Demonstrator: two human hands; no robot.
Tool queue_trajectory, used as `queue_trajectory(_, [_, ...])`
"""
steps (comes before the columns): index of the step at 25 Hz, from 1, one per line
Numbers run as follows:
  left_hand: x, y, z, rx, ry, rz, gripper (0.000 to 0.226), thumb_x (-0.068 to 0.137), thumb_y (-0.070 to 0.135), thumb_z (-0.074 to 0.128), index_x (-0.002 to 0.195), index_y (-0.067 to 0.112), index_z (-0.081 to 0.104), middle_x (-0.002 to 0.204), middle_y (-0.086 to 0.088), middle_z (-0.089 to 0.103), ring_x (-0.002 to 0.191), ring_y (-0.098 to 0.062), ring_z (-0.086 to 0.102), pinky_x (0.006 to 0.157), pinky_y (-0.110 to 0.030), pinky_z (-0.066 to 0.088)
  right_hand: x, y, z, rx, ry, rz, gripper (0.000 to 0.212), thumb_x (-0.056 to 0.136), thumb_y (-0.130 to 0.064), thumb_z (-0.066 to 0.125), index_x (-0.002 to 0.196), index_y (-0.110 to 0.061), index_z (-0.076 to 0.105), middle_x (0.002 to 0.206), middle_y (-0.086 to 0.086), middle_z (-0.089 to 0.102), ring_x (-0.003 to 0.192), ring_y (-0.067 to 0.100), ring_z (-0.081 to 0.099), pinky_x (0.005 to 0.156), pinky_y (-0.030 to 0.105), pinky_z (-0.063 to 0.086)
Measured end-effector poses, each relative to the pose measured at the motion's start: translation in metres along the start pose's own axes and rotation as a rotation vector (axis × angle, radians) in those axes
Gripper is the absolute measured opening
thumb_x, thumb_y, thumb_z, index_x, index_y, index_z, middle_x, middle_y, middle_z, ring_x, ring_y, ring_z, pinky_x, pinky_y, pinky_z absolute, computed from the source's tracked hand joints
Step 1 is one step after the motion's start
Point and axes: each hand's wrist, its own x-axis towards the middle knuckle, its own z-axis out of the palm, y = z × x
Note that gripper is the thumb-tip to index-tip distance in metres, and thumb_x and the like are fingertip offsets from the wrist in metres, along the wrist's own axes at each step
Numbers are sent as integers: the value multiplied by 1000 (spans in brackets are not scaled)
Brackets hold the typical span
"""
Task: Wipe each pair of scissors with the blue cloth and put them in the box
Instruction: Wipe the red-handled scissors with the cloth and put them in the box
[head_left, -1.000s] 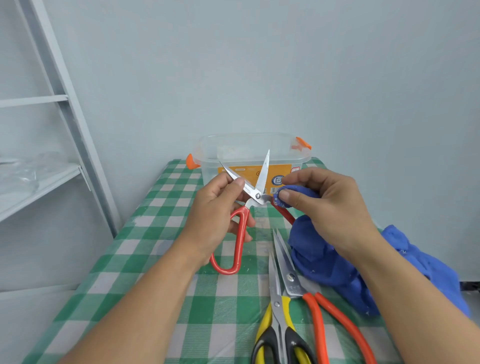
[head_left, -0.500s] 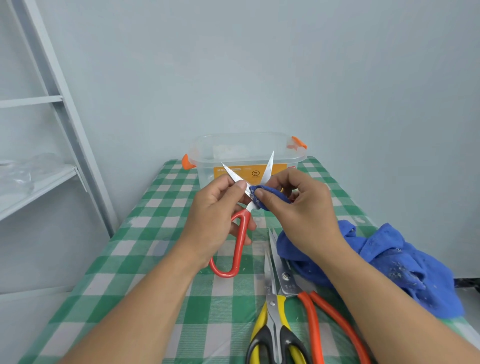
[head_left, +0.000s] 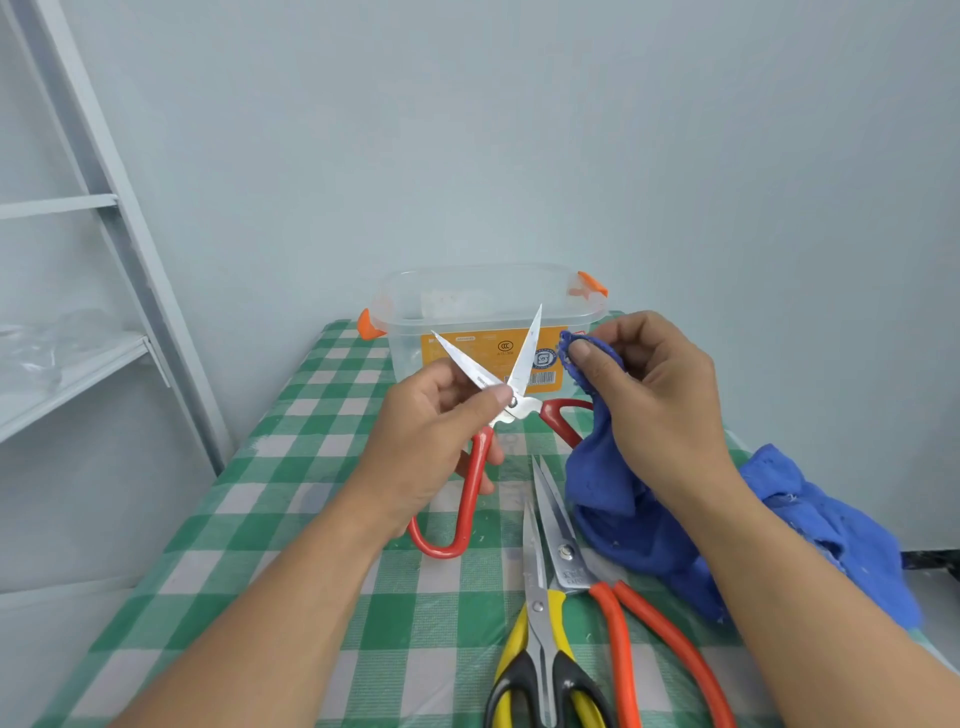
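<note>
The left hand (head_left: 431, 447) grips the red-handled scissors (head_left: 474, 488) near the pivot, thumb pressed by the screw and fingers curled round the near handle loop, which hangs down toward the table. The blades stand spread in a V, tips pointing up and away. The right hand (head_left: 657, 400) pinches a bunched fold of the blue cloth (head_left: 618, 514) between thumb and fingers, held just to the right of the right-hand blade, with a small gap between cloth and steel. The rest of the cloth trails down from that hand and lies in a heap on the right side of the table, and it covers part of the scissors' second red handle. Behind the blades, at the far end of the table, stands the clear plastic box (head_left: 410, 332) with orange latches and an orange label. Two more pairs lie flat in front of the cloth, touching: orange-handled scissors (head_left: 621, 639) and yellow-and-black scissors (head_left: 540, 618), blades pointing away. A green checked tablecloth (head_left: 311, 467) covers the table; a grey shelf (head_left: 83, 364) stands to the left.
</note>
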Motion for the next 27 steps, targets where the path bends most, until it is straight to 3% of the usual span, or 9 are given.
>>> queue_trajectory(4, [2,-6,0,48,-5,-7,12,88,6,73,98,1,69,77,-11,67,54,-19,62,44,-32,52,-4,-3,3,-27,-136,-11,14,90,-2,70,83,-14,68,73,-7,71,66,4,64,63,19,51])
queue_trajectory(8, [3,-6,-1,36,-12,-1,12,88,4,72,99,0,69,81,-14,66,56,-20,62,45,-32,53,-6,-2,2,-73,-203,-6,13,89,-1,70,84,-13,70,81,0,72,64,21,62,65,36,52])
queue_trajectory(13, [2,-5,0,31,-26,-15,8,89,0,70,97,2,69,81,-17,68,56,-18,62,44,-32,53,-11,3,10,-256,-274,-94,15,88,-10,73,85,-24,71,82,-8,70,73,17,60,67,33,50])
queue_trajectory(17, [1,-4,1,43,-30,-21,10,88,-1,70,98,-2,69,85,-28,68,55,-18,62,43,-32,53,-8,8,11,-173,-218,-6,10,85,-13,77,81,-19,71,78,-5,70,64,9,53,61,21,41])
queue_trajectory(21, [0,-4,4,52,-45,-21,10,88,-2,70,98,-1,69,82,-25,68,55,-18,62,44,-32,54,-10,10,20,-206,-171,-31,13,85,-16,78,78,-18,68,74,1,67,69,26,57,60,35,43])
queue_trajectory(24, [0,-3,4,39,-48,-29,10,87,-1,72,97,-1,69,83,-26,68,55,-18,62,44,-31,53,-11,8,22,-156,-121,-43,16,90,-15,73,80,-22,64,75,-5,67,66,14,58,59,29,44])
queue_trajectory(27, [0,-3,1,30,-49,-24,10,87,3,73,95,1,69,78,-16,69,56,-18,63,45,-31,53,-5,0,11,23,6,-28,15,95,-7,66,83,-13,61,72,-8,70,66,6,61,58,19,47])
